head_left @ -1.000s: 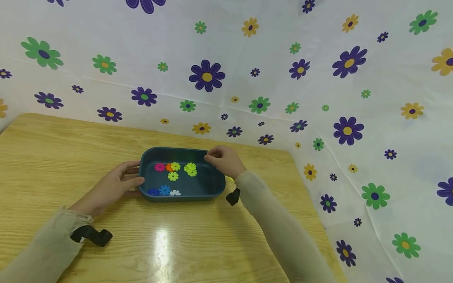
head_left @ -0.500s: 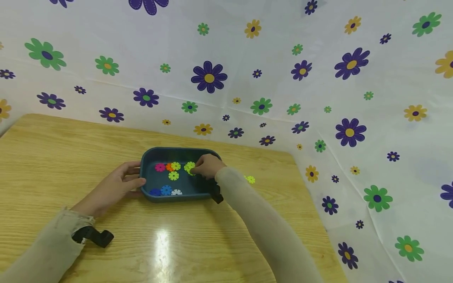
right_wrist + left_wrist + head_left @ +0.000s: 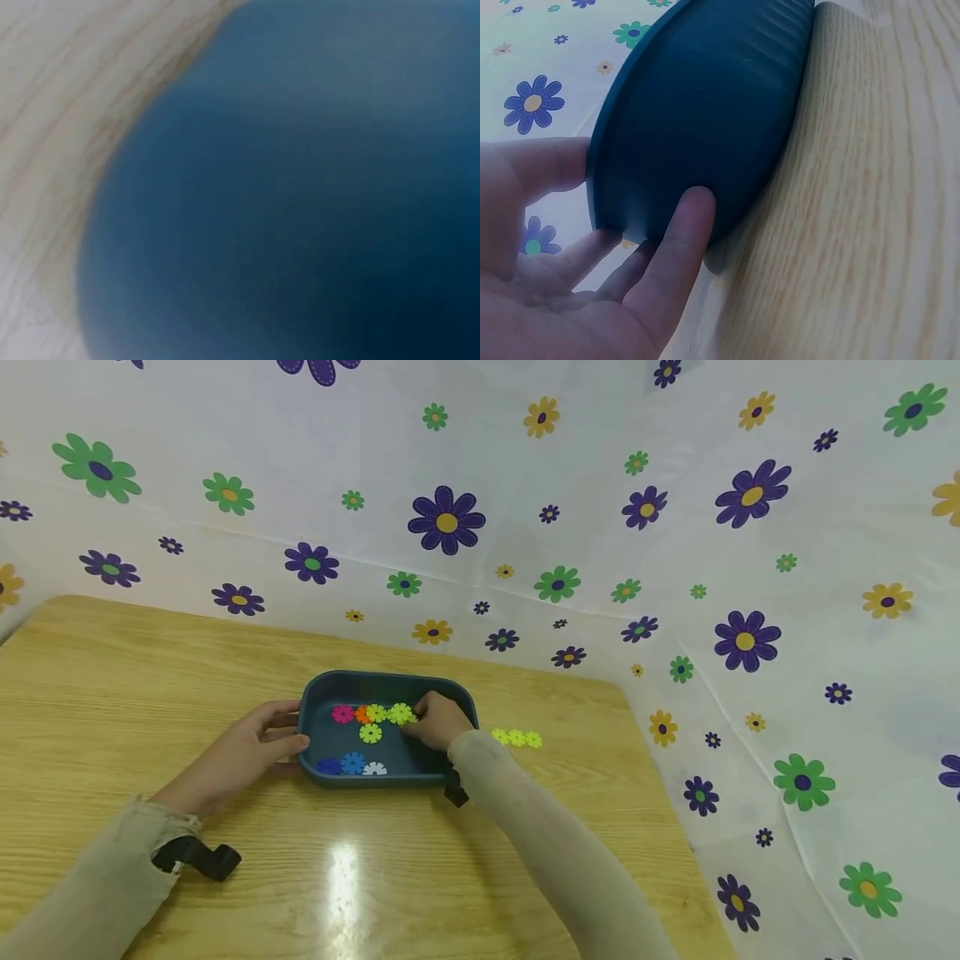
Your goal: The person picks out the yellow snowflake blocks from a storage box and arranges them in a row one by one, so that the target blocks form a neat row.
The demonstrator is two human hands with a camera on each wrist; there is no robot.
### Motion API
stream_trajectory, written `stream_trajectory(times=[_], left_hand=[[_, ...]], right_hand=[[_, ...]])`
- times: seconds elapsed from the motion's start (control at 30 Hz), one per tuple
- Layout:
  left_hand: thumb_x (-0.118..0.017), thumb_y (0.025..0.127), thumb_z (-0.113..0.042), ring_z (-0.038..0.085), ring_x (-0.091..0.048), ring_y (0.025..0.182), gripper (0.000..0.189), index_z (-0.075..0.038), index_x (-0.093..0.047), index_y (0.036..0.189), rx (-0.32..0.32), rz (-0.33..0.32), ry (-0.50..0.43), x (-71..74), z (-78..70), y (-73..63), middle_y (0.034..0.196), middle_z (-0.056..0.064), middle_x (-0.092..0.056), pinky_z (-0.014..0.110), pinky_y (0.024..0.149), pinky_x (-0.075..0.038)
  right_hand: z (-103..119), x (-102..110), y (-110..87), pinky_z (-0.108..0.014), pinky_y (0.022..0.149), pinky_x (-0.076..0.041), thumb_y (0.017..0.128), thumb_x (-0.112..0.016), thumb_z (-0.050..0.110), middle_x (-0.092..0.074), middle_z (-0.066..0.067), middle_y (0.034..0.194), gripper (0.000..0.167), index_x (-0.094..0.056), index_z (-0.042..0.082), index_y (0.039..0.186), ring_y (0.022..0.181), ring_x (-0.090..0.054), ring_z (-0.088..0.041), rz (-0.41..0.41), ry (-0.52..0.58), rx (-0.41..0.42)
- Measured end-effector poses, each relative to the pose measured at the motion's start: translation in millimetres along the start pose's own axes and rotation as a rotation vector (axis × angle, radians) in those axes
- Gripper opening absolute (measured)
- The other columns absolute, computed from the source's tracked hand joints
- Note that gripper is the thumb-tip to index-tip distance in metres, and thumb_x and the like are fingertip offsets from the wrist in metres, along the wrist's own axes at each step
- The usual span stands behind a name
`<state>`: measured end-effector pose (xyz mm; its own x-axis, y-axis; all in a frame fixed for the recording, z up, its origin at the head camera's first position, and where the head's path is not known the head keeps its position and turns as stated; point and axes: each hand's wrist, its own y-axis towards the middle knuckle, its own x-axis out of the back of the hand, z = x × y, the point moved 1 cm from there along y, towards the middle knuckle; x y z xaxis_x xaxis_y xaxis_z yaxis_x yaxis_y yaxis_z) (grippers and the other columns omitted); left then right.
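A dark blue plastic bin (image 3: 390, 782) rests on the wooden table with small flower-shaped discs inside. My left hand (image 3: 251, 747) lies against its left end; the left wrist view shows straight fingers (image 3: 694, 217) touching the end wall (image 3: 697, 112). Inside the bin, the curled fingers of my right hand (image 3: 438, 722) reach down at yellow-green discs (image 3: 400, 713). Those fingertips partly hide a disc, and whether they pinch it is unclear. Nearby lie a pink disc (image 3: 342, 714), an orange disc (image 3: 362, 715) and a single yellow-green disc (image 3: 371, 732). The blurred right wrist view shows only bin wall (image 3: 225, 225) and table.
Three yellow-green discs (image 3: 517, 737) sit in a row on the table, right of the bin. Blue discs (image 3: 352, 763) and a white disc (image 3: 375, 768) lie along the bin's near side. A flower-printed sheet (image 3: 480, 460) hangs behind and to the right.
My right hand has moved left from the bin's right end, down to the yellow-green discs. The row of discs on the table has come into view. My left hand stays put.
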<state>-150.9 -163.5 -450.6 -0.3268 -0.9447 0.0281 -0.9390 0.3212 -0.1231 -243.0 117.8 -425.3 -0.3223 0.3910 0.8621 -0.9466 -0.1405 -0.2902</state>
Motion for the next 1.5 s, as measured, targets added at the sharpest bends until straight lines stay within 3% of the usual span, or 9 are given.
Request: stream_trajectory(times=[0.37, 0.67, 0.83, 1.0, 1.13, 1.23, 1.37, 1.5], left_hand=[[-0.064, 0.105, -0.024, 0.048, -0.049, 0.135, 0.076, 0.000, -0.019, 0.162, -0.001, 0.002, 0.010, -0.3, -1.9, 0.3, 0.157, 0.032, -0.033, 0.040, 0.092, -0.062], [-0.063, 0.106, -0.023, 0.047, -0.051, 0.134, 0.076, 0.001, -0.019, 0.162, -0.003, 0.006, 0.008, -0.4, -1.2, -0.1, 0.158, 0.033, -0.031, 0.041, 0.093, -0.061], [-0.063, 0.105, -0.023, 0.047, -0.049, 0.135, 0.076, 0.001, -0.019, 0.162, 0.002, 0.003, 0.014, -0.5, -0.6, -0.1, 0.157, 0.032, -0.032, 0.040, 0.092, -0.061], [-0.064, 0.105, -0.025, 0.046, -0.050, 0.135, 0.076, 0.001, -0.020, 0.162, -0.002, -0.001, 0.025, -0.7, -0.5, 0.5, 0.157, 0.032, -0.033, 0.040, 0.091, -0.062], [-0.064, 0.105, -0.025, 0.048, -0.049, 0.135, 0.076, 0.000, -0.020, 0.162, -0.001, -0.001, 0.025, -1.5, -1.0, 0.5, 0.157, 0.032, -0.033, 0.040, 0.092, -0.062], [-0.064, 0.105, -0.025, 0.048, -0.049, 0.135, 0.076, 0.000, -0.020, 0.162, -0.001, 0.000, 0.020, -1.7, -1.4, 0.6, 0.157, 0.032, -0.032, 0.040, 0.092, -0.061], [-0.063, 0.105, -0.025, 0.047, -0.050, 0.134, 0.076, 0.000, -0.019, 0.162, -0.007, 0.001, 0.016, 0.2, -1.2, 0.8, 0.157, 0.032, -0.032, 0.040, 0.091, -0.062], [-0.063, 0.105, -0.025, 0.046, -0.051, 0.134, 0.076, 0.001, -0.020, 0.162, -0.006, 0.006, 0.020, 0.7, -1.1, 0.4, 0.157, 0.033, -0.032, 0.040, 0.092, -0.062]], right_hand=[[-2, 0, 2.5, -0.030, 0.070, -0.048, 0.091, -0.081, 0.035, -0.062, -0.002, 0.095, 0.033, -0.058, 0.015, 0.102, 0.083, -0.056, -0.018, 0.013, 0.024, -0.009], [-4, 9, -7.3, -0.027, 0.064, -0.057, 0.095, -0.076, 0.019, -0.069, -0.002, 0.090, 0.016, -0.064, 0.011, 0.102, 0.071, -0.068, -0.015, 0.018, 0.228, 0.057], [-3, 22, -17.9, -0.036, 0.075, -0.063, 0.099, -0.071, 0.017, -0.072, -0.007, 0.091, 0.014, -0.067, 0.006, 0.107, 0.073, -0.069, -0.017, 0.012, 0.336, 0.139], [-11, 44, -25.8, -0.050, 0.089, -0.062, 0.101, -0.069, 0.017, -0.072, -0.020, 0.104, 0.016, -0.068, 0.004, 0.110, 0.079, -0.068, -0.019, 0.023, 0.447, 0.174], [-32, 64, -29.0, -0.043, 0.084, -0.063, 0.103, -0.066, 0.017, -0.069, -0.024, 0.108, 0.014, -0.068, 0.004, 0.109, 0.080, -0.065, -0.018, 0.009, 0.506, 0.147], [-55, 79, -31.4, -0.045, 0.088, -0.062, 0.105, -0.062, 0.017, -0.066, -0.021, 0.105, 0.014, -0.066, 0.004, 0.109, 0.080, -0.062, -0.018, -0.011, 0.531, 0.095], [-92, 95, -31.1, -0.047, 0.092, -0.060, 0.106, -0.059, 0.018, -0.064, -0.022, 0.109, 0.016, -0.063, 0.004, 0.110, 0.082, -0.061, -0.019, -0.047, 0.515, 0.028], [-133, 104, -30.9, -0.041, 0.088, -0.062, 0.106, -0.057, 0.019, -0.065, -0.024, 0.114, 0.019, -0.063, 0.002, 0.112, 0.086, -0.064, -0.021, -0.093, 0.459, -0.028]])
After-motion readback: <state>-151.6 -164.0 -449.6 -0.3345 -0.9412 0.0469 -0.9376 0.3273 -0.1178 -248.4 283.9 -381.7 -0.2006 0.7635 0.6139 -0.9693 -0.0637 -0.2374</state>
